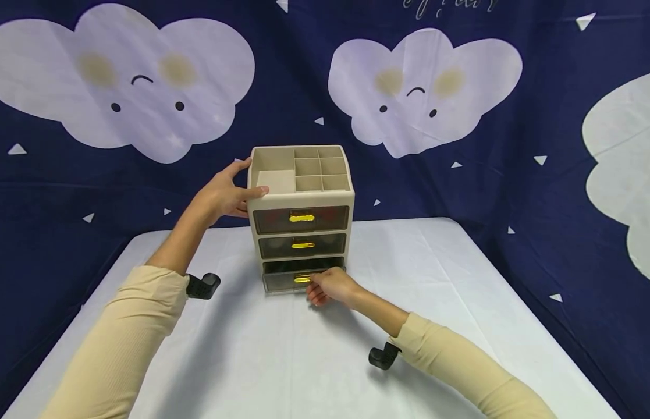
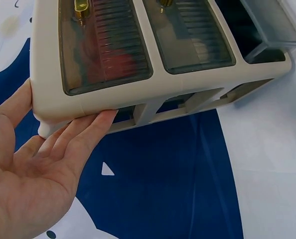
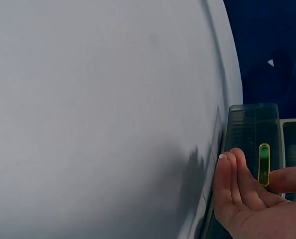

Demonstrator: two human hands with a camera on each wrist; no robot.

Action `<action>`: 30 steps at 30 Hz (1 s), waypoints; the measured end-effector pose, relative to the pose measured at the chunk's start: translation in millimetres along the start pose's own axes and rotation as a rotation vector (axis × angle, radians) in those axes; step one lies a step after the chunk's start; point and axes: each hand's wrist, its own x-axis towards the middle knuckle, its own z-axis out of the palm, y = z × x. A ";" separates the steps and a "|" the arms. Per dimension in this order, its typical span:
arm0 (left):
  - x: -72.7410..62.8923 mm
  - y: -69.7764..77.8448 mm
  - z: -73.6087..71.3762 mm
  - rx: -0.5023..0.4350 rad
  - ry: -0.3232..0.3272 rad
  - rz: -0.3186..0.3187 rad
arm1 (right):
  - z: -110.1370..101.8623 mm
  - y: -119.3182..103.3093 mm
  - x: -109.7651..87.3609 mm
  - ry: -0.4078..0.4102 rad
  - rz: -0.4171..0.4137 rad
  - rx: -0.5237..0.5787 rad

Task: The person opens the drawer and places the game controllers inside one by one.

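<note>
A cream desktop drawer organizer (image 1: 304,201) stands upright on the table, with three smoky see-through drawers and gold handles. My left hand (image 1: 222,192) holds its upper left corner, thumb at the front top edge and fingers along the side wall. In the left wrist view those fingers (image 2: 83,134) lie flat against the side. The bottom drawer (image 1: 280,283) is pulled partway out, and its visible inside looks dark. My right hand (image 1: 332,285) pinches that drawer's gold handle (image 3: 264,164) between thumb and index finger, the other fingers below it. The upper drawers are closed.
The organizer's top has one large compartment (image 1: 274,180) and several small ones. Something red (image 2: 120,67) shows through the top drawer's front. A white cloth covers the table (image 1: 408,262). Behind it hangs a dark blue curtain (image 1: 293,70) with clouds.
</note>
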 end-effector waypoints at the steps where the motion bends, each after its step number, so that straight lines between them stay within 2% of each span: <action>1: 0.0 -0.1 -0.1 0.000 0.001 0.000 | 0.3 -0.4 1.0 0.003 0.000 0.002; 21: 0.0 0.3 0.7 -0.015 -0.007 -0.001 | -3.0 -4.7 18.9 0.049 -0.017 -0.008; 30: -1.2 -0.7 1.4 0.006 0.007 0.007 | -2.7 -4.7 27.4 0.108 -0.013 -0.013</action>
